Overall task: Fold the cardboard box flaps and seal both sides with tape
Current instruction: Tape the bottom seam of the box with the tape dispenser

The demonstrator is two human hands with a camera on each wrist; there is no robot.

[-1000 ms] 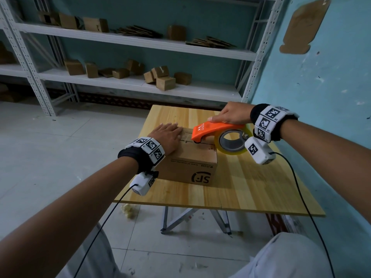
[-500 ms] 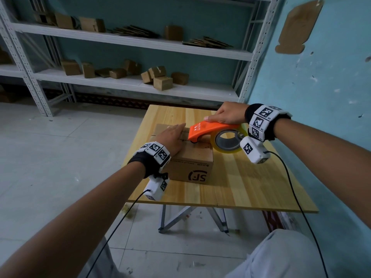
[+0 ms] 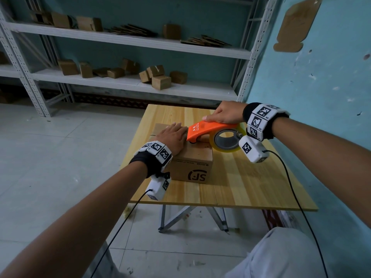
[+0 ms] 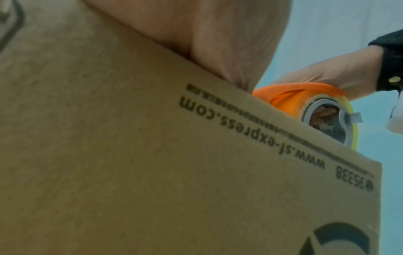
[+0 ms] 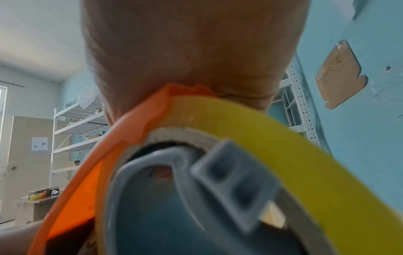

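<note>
Both hands work: left hand (image 3: 173, 136) fingers flat on the box (image 3: 191, 160); right hand (image 3: 225, 113) fingers grip the tape dispenser (image 3: 212, 131).

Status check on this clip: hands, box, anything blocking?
Left hand flat on cardboard box. Right hand grips tape dispenser, nose on box top. Nothing blocking.

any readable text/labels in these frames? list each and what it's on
"SF", upside down: near side of the cardboard box.
"www.sf-express.com", upside down: same side of the box, left wrist view.
"95338": same side, beside the web address.
Fine print line above the address: too blurred.
White print on the orange tape dispenser: too small.
Wristband squares: coded markers; their small labels unreadable.
</note>
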